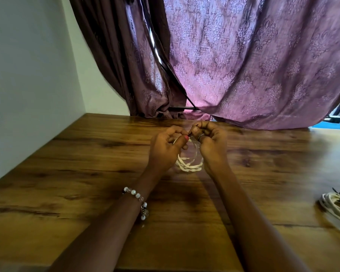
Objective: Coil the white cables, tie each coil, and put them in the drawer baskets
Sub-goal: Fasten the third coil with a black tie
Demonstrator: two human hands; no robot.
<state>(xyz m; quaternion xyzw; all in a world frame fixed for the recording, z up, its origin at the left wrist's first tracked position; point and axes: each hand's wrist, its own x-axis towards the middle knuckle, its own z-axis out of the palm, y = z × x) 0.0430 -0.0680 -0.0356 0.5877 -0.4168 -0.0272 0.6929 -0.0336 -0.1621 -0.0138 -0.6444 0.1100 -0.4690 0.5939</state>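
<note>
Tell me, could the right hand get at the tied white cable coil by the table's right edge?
Probably yes: bare wooden table lies between the right hand and that tied white cable coil, but the hand is busy pinching the white coil being tied.

White coiled cable (188, 163) (blurred) upright between both hands' fingers (182, 141)

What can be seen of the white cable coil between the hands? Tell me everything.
The white cable coil is a small round bundle of several thin loops, cream-white and blurred by motion. Whether it rests on the wooden table or hangs above it cannot be told. Its far side is hidden behind the left hand and right hand, whose curled fingers pinch it at the top, apparently around a thin dark tie. The near loops show between the wrists.
</note>
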